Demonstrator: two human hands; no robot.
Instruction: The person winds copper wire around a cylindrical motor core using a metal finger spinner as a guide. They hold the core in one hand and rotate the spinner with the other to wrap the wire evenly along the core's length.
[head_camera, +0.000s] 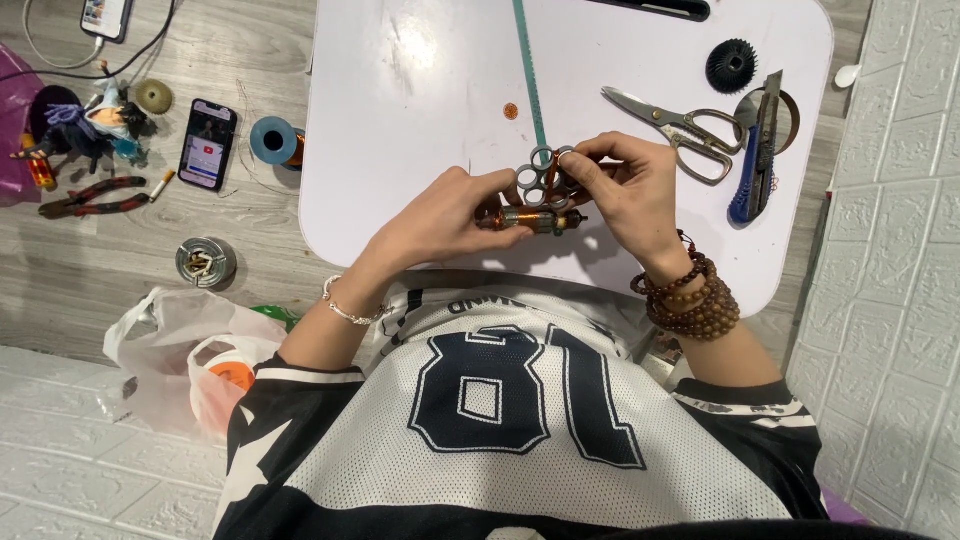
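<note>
Both hands meet over the near part of a small white table. My left hand pinches a small copper-wound motor rotor lying sideways. My right hand grips a cluster of grey metal rings with copper wire, held just above the rotor and touching it. A thin silver bracelet is on my left wrist and several brown bead bracelets are on my right wrist.
On the table lie scissors, a blue utility knife, a black gear, a teal strip and a small copper coin. The floor at left holds a phone, a wire spool, red pliers, an ashtray and a plastic bag.
</note>
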